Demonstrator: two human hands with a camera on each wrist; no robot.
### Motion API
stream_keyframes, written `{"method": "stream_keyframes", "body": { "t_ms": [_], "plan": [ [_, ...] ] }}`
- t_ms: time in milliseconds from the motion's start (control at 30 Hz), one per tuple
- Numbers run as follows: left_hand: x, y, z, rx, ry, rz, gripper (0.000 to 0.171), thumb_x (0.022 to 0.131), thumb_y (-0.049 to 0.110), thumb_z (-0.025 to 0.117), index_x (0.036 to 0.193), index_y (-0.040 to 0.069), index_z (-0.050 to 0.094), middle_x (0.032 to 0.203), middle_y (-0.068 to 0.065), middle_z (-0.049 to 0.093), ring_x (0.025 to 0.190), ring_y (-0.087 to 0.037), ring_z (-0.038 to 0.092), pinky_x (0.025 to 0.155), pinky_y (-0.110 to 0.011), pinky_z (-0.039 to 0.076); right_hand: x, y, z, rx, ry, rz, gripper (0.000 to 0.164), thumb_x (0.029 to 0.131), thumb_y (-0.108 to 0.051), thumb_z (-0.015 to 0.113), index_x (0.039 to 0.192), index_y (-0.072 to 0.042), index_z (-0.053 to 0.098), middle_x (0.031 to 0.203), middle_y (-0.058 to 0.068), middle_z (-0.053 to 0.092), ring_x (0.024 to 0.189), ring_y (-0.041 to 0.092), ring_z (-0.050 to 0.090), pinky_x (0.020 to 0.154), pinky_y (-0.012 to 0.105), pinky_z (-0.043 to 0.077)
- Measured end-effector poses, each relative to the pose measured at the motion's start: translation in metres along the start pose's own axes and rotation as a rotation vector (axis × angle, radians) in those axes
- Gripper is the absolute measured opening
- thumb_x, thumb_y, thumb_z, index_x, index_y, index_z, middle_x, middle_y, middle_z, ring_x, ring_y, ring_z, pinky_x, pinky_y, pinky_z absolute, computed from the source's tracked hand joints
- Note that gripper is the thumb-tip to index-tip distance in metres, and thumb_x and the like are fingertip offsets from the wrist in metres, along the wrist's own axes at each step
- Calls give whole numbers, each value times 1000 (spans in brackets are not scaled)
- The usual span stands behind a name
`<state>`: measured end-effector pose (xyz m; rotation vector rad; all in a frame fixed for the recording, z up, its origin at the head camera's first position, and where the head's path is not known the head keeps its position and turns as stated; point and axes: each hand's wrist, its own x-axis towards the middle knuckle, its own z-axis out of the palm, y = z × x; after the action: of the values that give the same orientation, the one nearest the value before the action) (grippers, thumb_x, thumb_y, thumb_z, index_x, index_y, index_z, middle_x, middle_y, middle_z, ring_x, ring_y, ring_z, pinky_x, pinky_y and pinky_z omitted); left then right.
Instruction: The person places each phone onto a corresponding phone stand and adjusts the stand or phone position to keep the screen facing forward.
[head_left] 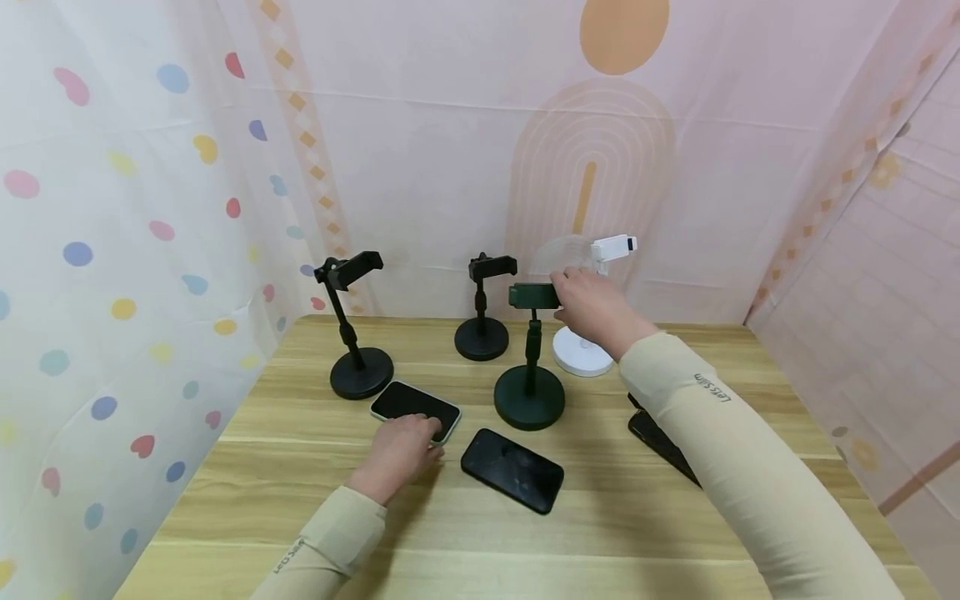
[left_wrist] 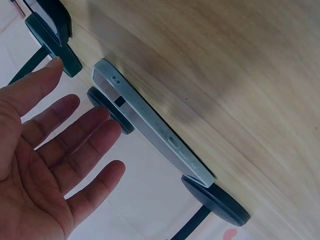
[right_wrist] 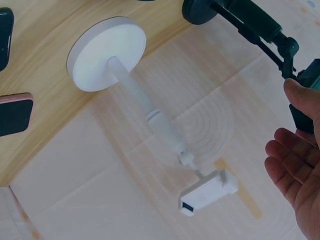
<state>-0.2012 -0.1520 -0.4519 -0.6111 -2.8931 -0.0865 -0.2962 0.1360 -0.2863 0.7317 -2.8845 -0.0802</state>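
Black rectangular phone (head_left: 513, 471), one, screen up: lies flat at the front of the pale wood-grain desk (head_left: 547, 554).

Left hand (head_left: 401, 450), beige-sleeved: grip apart, fingers spread; reaches over the near edge of the next item. Contact cannot be told.

Dark-screened phone in a pale blue-grey case (head_left: 412, 404), one: flat on the desk, left of and behind the black phone.

Second black phone (head_left: 660, 446), one: on the desk at right, partly hidden by the right sleeve.

Pink-edged phone with a dark screen (right_wrist: 15, 117), one: on the desk near the second black phone, cut off by the right wrist view.

Dark green phone stand with round base (head_left: 529, 400), one: upright, behind the front phone.

Right hand (head_left: 596, 308), beige-sleeved: grip clamped on the green stand's head at its right end, thumb against it.

Black round-based stand (head_left: 362, 373), one: at left, just beside the cased phone, its neck leaning left.

White round-based stand (head_left: 583, 354), one: behind and right of the green stand.

Smaller-looking black stand (head_left: 482, 339), one: upright near the desk's rear edge.

Pale patterned cloth (head_left: 420, 167): hangs behind the desk.
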Motion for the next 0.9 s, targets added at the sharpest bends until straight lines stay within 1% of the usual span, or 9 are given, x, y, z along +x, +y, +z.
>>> {"method": "stream_keyframes", "body": {
  "t_ms": [233,433,500,600,700,767,900],
  "plan": [
    [-1,0,1,-10,1,-1,20,78,21,85,83,10,69,73,-3,62,69,-24,64,60,-41,51,-11,14,-2,46,-14,2,54,91,-21,75,131,7,52,121,23,60,111,37,59,94,46,49],
    [-1,-1,1,-9,-8,-5,21,78,22,85,85,9,70,73,-4,62,69,-23,64,61,-41,51,-23,30,-4,69,-16,25,55,89,-20,77,130,8,53,117,24,61,106,37,61,90,48,50],
    [-1,-1,1,-15,-18,-9,20,78,22,85,86,9,70,73,-3,62,69,-23,63,60,-41,51,-27,36,-3,67,-9,31,55,88,-20,78,128,8,54,113,23,62,102,37,61,87,48,51],
    [-1,-2,1,-25,-25,-12,20,79,21,84,85,9,70,72,-3,61,68,-23,62,60,-41,51,-33,43,0,78,5,34,54,87,-18,78,128,9,55,112,24,62,102,38,61,87,50,50],
    [-2,-2,1,-31,-25,-12,20,79,21,84,86,9,70,73,-3,61,68,-22,62,60,-41,51,-41,50,6,94,26,37,53,87,-18,78,127,9,56,116,26,62,105,40,61,90,51,50],
    [-2,-3,0,-31,-21,-10,20,79,21,84,86,9,70,73,-3,62,68,-23,63,60,-41,51,-46,54,10,94,22,48,53,88,-18,78,128,10,56,116,27,62,107,42,61,91,52,49],
    [-2,-3,0,-30,-15,-6,21,78,21,84,86,9,70,73,-3,62,68,-23,63,60,-41,51,-59,65,22,66,3,69,53,88,-20,76,125,13,56,112,28,63,104,42,61,89,51,50]
  ]
}}
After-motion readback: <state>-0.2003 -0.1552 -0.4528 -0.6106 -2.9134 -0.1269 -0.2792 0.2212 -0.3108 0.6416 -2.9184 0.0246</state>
